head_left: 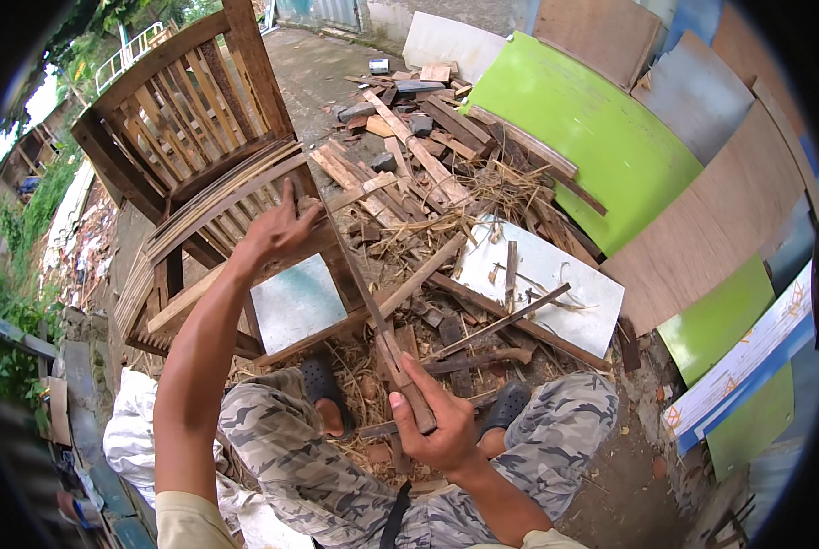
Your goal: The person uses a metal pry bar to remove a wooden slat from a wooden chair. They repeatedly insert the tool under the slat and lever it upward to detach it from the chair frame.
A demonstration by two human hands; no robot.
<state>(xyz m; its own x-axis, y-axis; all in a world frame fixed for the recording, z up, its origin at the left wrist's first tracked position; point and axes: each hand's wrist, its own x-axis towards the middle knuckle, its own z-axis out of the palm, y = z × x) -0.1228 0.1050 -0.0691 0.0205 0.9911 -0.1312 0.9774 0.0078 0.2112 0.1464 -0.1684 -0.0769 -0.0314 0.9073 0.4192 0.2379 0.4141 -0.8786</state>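
The left hand (277,229) reaches forward with fingers spread and rests on the slatted seat of a wooden chair frame (194,137) lying tipped on its side. The right hand (432,416) is closed around the handle of a long wooden-handled tool (373,302), whose shaft runs up toward the chair near the left hand. The two hands are well apart. Behind the chair lies a pile of scrap wood (419,156) and straw, with a white board (556,274) on the ground and a green panel (592,128) leaning beyond.
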